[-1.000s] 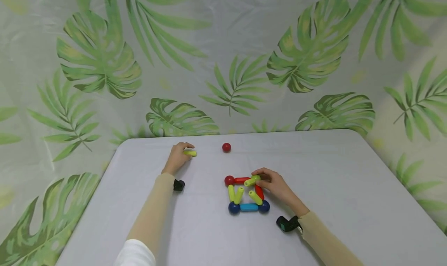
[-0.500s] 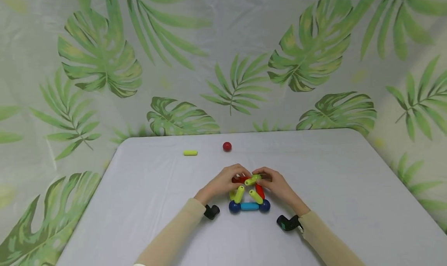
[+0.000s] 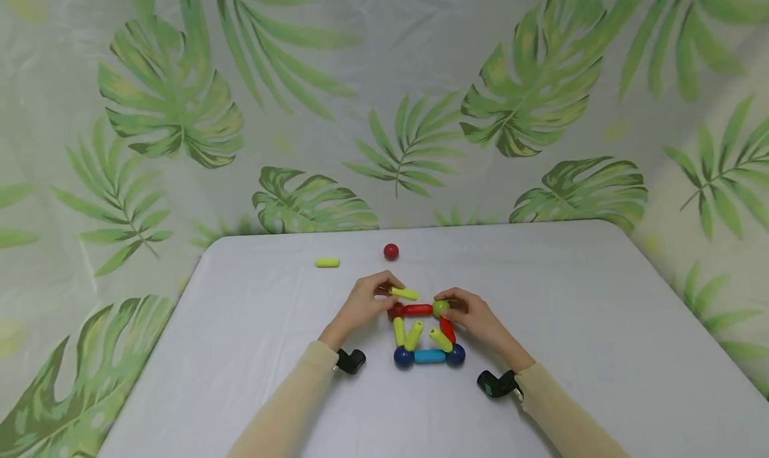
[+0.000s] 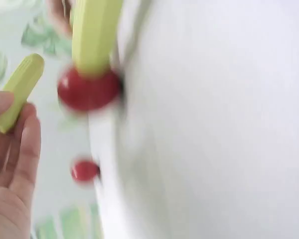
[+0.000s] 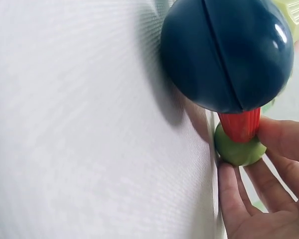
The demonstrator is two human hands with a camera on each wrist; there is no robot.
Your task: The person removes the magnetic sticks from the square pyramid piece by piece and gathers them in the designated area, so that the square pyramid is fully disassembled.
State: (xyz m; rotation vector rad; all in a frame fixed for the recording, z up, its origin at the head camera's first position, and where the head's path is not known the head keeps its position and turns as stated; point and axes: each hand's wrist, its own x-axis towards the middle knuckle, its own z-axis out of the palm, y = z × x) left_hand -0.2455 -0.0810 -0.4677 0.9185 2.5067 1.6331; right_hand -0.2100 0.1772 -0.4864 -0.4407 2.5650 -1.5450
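Note:
My left hand (image 3: 359, 306) pinches a yellow-green magnetic rod (image 3: 404, 293) between thumb and fingers, just above the red ball (image 3: 394, 312); the left wrist view shows this rod (image 4: 21, 87) tilted. My right hand (image 3: 474, 319) grips the green ball (image 5: 239, 147), where two red rods meet. Both balls are corners of a four-sided frame. Its near corners are a dark blue ball (image 3: 404, 357) and another dark blue ball (image 3: 456, 355), joined by a light blue rod (image 3: 429, 356). A yellow-green rod (image 3: 399, 332) forms the left side. Two more, including one upright rod (image 3: 414, 336), slant up from the blue balls.
A loose yellow-green rod (image 3: 327, 263) lies at the back left of the white table (image 3: 571, 284). Near the back edge sits a separate red ball (image 3: 391, 252). Behind the table hangs a leaf-patterned cloth (image 3: 300, 131).
My left hand has come from the loose rod at the back left to the frame. It has lifted the rod off the green ball and moved it left over the red ball.

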